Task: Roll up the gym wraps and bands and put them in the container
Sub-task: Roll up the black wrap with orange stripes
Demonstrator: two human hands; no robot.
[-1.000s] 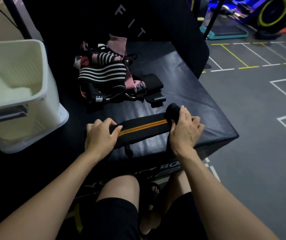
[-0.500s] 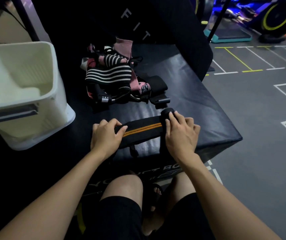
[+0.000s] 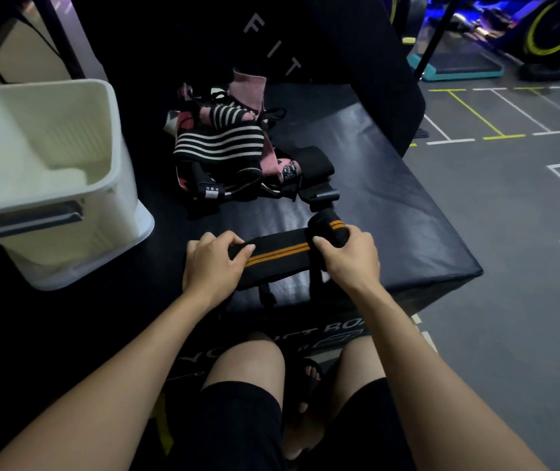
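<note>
Sitting at the far left of the black padded box (image 3: 390,205), which serves you as a desk, is the white plastic container (image 3: 51,185), its open top facing up and a dark handle slot on its near wall. Right of it, toward the back of the box, a pile of wraps and bands (image 3: 234,154) lies loose: a black band with white stripes on top, pink pieces beneath and behind, and black straps trailing toward you.

Nearer to you, the black wrap with orange stripes (image 3: 278,254) lies across the front of the box, stretched between your two hands. Your left hand (image 3: 212,266) presses down on the wrap's left end, fingers curled over it and thumb reaching along the strap. Your right hand (image 3: 349,256) grips the rolled-up right end, fingers and thumb curled round the roll, whose orange stripes show above your knuckles. A thin black loop hangs from the wrap over the box's front edge, between your wrists.

Below, your knees in black shorts sit against the box. Off to the right, grey gym floor (image 3: 509,300) carries white and yellow lines.
</note>
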